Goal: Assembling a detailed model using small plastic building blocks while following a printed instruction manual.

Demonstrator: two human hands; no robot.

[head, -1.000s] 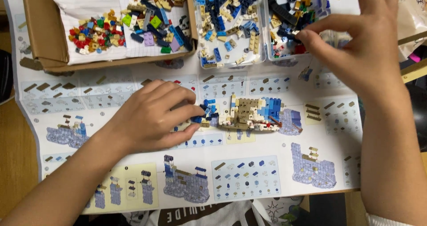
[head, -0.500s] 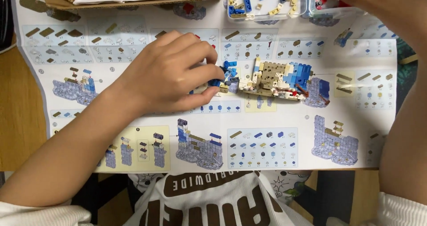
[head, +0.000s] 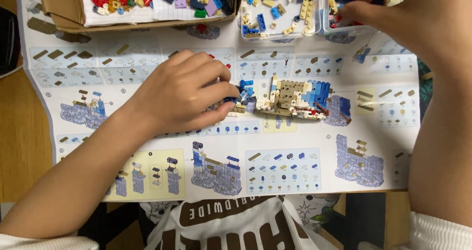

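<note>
While lying flat, brick model (head: 295, 98) runs left-right.

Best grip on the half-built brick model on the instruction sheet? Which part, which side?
Judging by its pose, take the brick model across its tan middle block, pinching the near and far long sides from above. It lies flat and long, left to right, on the instruction sheet. The left hand already covers its left end, so come from the right, avoiding small end pieces.

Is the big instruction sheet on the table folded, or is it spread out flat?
Spread out flat. The instruction sheet lies open across the table, and the brick model and the left hand rest on it.
</note>
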